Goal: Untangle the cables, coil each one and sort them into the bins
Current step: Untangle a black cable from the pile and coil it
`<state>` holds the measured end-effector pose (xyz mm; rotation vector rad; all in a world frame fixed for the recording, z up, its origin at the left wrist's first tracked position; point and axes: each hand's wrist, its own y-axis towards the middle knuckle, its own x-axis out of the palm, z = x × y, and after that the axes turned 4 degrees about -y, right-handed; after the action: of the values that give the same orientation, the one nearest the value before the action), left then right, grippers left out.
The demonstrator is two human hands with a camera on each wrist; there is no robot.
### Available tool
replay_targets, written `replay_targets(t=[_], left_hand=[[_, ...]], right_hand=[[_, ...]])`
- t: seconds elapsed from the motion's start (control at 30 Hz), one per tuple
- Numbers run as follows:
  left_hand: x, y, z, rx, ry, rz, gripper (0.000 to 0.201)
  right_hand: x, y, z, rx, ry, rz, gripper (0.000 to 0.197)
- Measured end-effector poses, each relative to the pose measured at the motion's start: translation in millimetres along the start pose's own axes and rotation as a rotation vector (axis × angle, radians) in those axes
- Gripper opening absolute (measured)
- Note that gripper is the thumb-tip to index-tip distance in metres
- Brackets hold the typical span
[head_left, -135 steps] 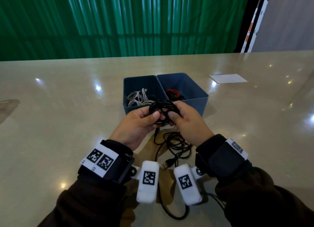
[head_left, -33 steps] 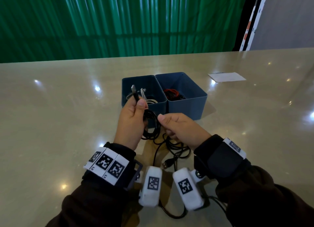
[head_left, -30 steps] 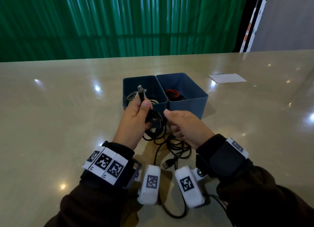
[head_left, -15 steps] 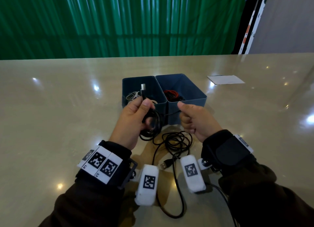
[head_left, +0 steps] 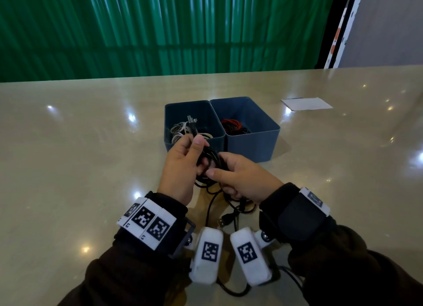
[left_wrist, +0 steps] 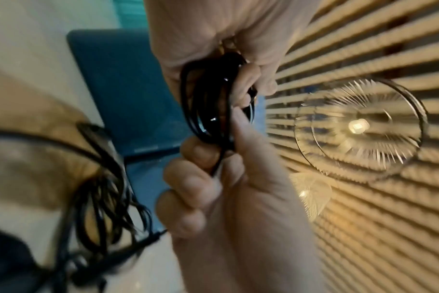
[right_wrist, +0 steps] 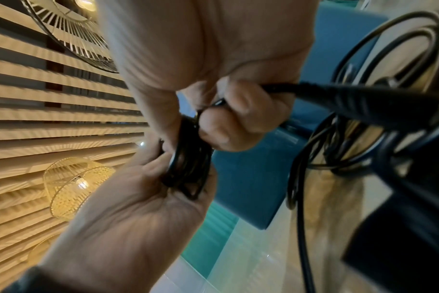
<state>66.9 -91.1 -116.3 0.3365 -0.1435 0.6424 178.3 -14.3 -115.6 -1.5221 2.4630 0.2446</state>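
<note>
- The black cable (head_left: 209,160) is the thing in hand: a small coil of its loops sits between the two hands, above the tabletop (head_left: 68,157) and just short of the near wall of the left bin (head_left: 194,143).
- The left hand (head_left: 183,166) is clenched around that coil, thumb on top, with the cable's plug (head_left: 191,120) sticking up beyond the thumb toward the bins.
- The right hand (head_left: 242,177) pinches the strand right beside the coil, touching the left hand's fingers.
- The uncoiled slack (head_left: 231,205) hangs from the right hand toward the near edge, lying loose between the wrists; its other plug (head_left: 223,221) rests there.
- So the next loop must likely come up from the near side, fed by the right hand onto the coil.
- White cables (head_left: 180,130) lie in the left bin, red and black ones (head_left: 232,125) in the right bin (head_left: 251,141); judging by colour, the coil likely belongs in the right bin.
</note>
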Motion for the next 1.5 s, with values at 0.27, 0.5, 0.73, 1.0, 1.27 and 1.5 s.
replay_targets(t=[0.27,0.5,0.73,1.0,1.27,1.5], left_hand=[[2,1,4,-0.221,-0.355,-0.041,0.023],[3,0,6,-0.322,-0.457,-0.034,0.027],[1,-2,4,-0.261,-0.31,-0.022,0.026],[-7,5,0,0.043,-0.053,0.089,0.026],[1,2,-14,0.009,-0.056,0.124,0.025],[2,2,-7,-0.072,-0.269,0.078,0.027]], right_hand=[[-4,6,6,-0.134,-0.242,0.178,0.015],[-2,3,2,-0.18,-0.289,0.166,0.042],[-23,-1,7,0.132,-0.021,-0.009,0.034],[-26,-2,8,0.059,0.271,-0.057,0.03],[-4,6,6,0.025,0.243,0.156,0.039],[-30,-3,4,0.089,-0.019,-0.042,0.047]])
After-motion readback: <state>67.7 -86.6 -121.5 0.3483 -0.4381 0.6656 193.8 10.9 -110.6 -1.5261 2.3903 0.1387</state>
